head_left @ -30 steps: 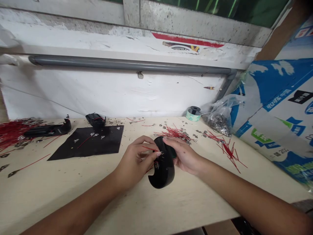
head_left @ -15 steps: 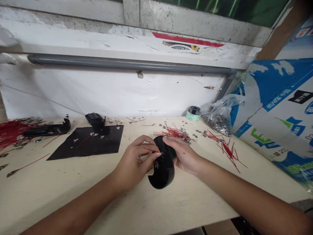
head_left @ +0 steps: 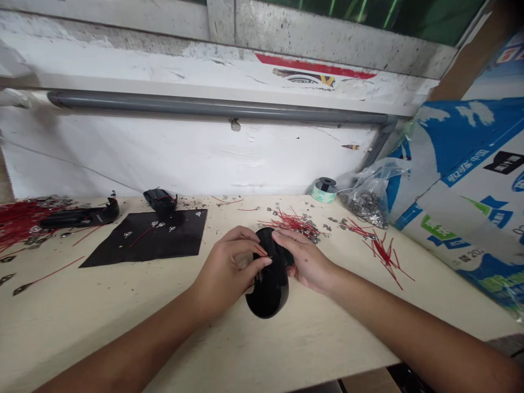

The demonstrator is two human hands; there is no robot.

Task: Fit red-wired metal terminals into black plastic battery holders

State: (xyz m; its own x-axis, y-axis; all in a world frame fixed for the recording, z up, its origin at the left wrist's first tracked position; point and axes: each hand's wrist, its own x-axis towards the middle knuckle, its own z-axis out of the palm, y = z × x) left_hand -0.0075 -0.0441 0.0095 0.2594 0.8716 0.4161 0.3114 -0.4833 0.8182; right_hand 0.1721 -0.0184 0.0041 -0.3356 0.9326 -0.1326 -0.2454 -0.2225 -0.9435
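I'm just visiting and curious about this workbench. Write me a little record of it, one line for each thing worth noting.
Left hand: the left hand pinches a thin red wire at the shell
Right hand: the right hand holds a curved black shell
Left side: black sheet with small metal pieces on it; heap of red wires
Far right: clear plastic bag of small metal parts
Behind the bag: blue-and-white printed panel
Unclear: how the wire meets the shell
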